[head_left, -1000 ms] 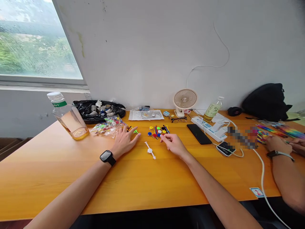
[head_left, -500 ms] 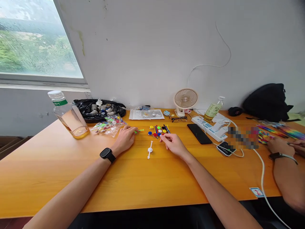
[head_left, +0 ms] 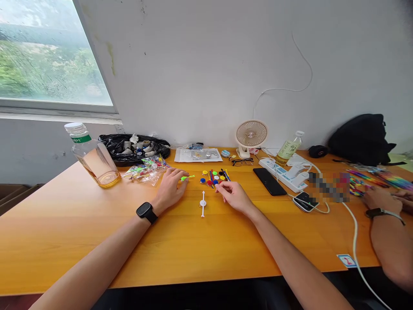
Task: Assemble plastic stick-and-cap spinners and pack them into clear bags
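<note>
A white spinner with an arrow-tipped bar (head_left: pixel 203 203) lies on the table between my hands, its arrowhead pointing away from me. My left hand (head_left: pixel 171 187) rests on the wood to its left, fingers spread and thumb apart. A bright green plastic stick (head_left: pixel 187 177) lies by its thumb and fingertips; I cannot tell if they touch it. My right hand (head_left: pixel 235 196) is to the right of the spinner, fingers curled together; whatever they may hold is hidden. Just beyond its fingertips sits a group of coloured discs (head_left: pixel 214 173) and thin sticks (head_left: pixel 227 174).
A clear plastic bag of coloured parts (head_left: pixel 146 170) and a tilted large bottle (head_left: pixel 97 159) stand left. Toward the right are a black phone (head_left: pixel 269 181), a power strip (head_left: pixel 284 174), a fan (head_left: pixel 251 134) and another bottle (head_left: pixel 288 150). Another person's hands (head_left: pixel 380 200) work at far right.
The white spinner has turned: its bar was slanted and now points straight away from me. My left thumb and fingers have parted a little, showing more of the green stick.
</note>
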Demonstrator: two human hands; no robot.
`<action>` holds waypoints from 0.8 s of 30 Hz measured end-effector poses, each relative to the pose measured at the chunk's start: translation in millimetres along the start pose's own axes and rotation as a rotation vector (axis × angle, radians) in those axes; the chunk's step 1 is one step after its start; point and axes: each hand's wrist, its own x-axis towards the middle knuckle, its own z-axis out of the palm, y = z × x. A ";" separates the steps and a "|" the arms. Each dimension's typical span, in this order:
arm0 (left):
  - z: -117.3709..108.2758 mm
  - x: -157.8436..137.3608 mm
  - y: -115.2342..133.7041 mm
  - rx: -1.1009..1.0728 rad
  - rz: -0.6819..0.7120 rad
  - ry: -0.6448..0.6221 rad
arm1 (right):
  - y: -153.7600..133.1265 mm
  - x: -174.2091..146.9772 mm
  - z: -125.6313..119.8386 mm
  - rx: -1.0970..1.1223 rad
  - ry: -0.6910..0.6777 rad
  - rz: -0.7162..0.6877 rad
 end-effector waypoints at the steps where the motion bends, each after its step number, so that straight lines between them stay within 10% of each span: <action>1: -0.3 -0.2 3.6 -0.034 0.027 -0.024 | 0.3 0.1 0.0 -0.001 0.001 -0.004; 12: -6.4 -12.2 50.8 -0.188 0.243 -0.381 | 1.8 0.2 -0.2 -0.026 0.001 -0.038; 24: 5.9 -15.4 39.3 -0.278 0.211 -0.381 | 4.3 0.9 2.9 -0.132 -0.012 -0.096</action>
